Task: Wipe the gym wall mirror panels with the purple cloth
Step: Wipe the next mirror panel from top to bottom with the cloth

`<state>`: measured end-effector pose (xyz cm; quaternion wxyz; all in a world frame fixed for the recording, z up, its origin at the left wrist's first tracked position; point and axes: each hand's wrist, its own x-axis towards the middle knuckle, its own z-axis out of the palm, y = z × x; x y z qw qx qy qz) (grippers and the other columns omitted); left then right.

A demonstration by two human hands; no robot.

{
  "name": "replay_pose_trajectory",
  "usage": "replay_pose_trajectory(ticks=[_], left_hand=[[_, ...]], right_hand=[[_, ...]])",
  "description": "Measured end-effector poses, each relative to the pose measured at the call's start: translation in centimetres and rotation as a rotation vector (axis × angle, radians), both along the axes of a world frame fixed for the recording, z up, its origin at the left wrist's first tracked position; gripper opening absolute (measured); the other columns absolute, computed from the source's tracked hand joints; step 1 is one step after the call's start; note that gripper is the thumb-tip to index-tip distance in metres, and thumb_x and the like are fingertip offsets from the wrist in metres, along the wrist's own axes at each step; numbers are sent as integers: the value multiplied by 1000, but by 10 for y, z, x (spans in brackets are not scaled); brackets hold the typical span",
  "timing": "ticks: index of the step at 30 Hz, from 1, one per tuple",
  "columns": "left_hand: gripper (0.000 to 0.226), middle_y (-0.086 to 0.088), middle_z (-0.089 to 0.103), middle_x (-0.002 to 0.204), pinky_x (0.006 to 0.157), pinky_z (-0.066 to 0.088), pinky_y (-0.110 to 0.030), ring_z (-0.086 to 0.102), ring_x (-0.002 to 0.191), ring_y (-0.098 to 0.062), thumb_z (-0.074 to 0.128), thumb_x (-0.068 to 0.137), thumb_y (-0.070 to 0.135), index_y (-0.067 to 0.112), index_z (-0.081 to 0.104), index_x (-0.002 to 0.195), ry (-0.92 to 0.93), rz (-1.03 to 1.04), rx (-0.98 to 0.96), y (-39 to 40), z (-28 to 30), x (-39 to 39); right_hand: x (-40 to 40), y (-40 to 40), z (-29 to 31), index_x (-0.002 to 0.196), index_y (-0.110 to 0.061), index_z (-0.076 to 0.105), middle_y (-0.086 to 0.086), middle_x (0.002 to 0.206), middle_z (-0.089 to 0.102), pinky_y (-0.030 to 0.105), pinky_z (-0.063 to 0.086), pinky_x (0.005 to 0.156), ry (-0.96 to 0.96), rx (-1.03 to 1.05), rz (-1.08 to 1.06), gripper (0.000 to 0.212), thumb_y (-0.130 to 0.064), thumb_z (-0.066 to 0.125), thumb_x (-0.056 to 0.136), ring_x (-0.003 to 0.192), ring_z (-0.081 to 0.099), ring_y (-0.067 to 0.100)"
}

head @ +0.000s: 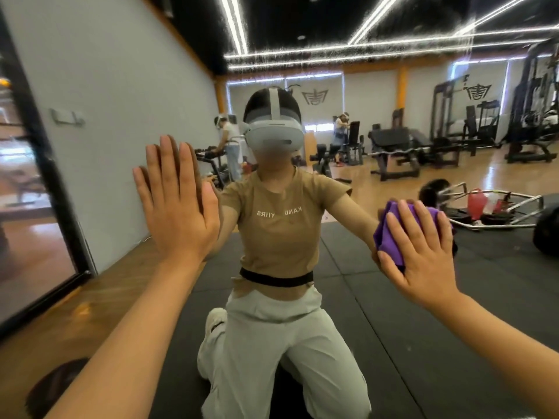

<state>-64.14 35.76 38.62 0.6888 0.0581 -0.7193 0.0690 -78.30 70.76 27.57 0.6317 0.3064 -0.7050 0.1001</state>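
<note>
At the far left a dark-framed glass door panel stands beside the wall mirror, and the large flat reflective gym wall mirror fills nearly all the rest of the view, upright and facing the person squarely.

The left hand lies flat against the glass, palm on the surface, fingers straight and together, pointing up. It holds nothing; it looks to be only bracing the body.

Between the two arms the mirror shows the kneeling person's reflection on black rubber floor mats, with weight benches and racks reflected behind.

To the right, the right hand presses the bunched purple microfibre cloth against the glass. The fingers are spread and nearly straight over it, pushing rather than pinching. The cloth sits under the palm and fingers, sticking out toward the hand's thumb side and above the fingertips, lower on the mirror than the left hand and well apart from it.

The cloth is a rough wad with no clear long axis; if anything it runs up and down, along the fingers. The right hand is plainly the working one. My judgement is that the next stroke depends on flat contact with the pane, sweeping sideways or downward across it, most likely leftward into the stretch between the hands.
</note>
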Motion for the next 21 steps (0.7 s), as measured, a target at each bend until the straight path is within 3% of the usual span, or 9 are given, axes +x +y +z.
replay_pose_trajectory(ticks=[4,7,13,17,21], left_hand=[[59,-22,21,164,124,9,-57,16,152,-39,31,105,30,6,21,159,-6,-6,-6,-2,1,2],[59,-23,22,164,123,12,-61,17,152,-40,29,106,31,5,22,158,-6,-8,-13,-2,0,1],[60,-22,22,163,122,13,-61,17,151,-40,30,105,31,5,22,158,0,-24,-20,-3,1,2],[60,-22,22,164,122,12,-61,17,152,-40,31,105,31,4,22,158,1,-22,-21,-3,1,1],[60,-22,21,164,124,10,-58,16,152,-39,32,104,30,4,23,158,14,-23,-25,-2,1,0]], right_hand=[[-2,9,10,158,-17,28,3,169,15,52,9,125,48,114,16,65,-49,39,102,155,17,30],[-2,16,58,158,-18,30,9,165,28,50,11,124,121,236,13,63,-49,35,104,152,23,31],[1,1,188,160,-16,27,9,167,21,40,-1,125,56,62,18,66,-51,27,104,155,15,28],[6,-8,163,159,-12,30,11,165,25,43,3,125,39,-45,31,63,-45,29,106,154,18,30],[6,-6,72,157,-12,32,12,164,27,53,12,122,53,53,14,62,-46,29,105,152,22,34]])
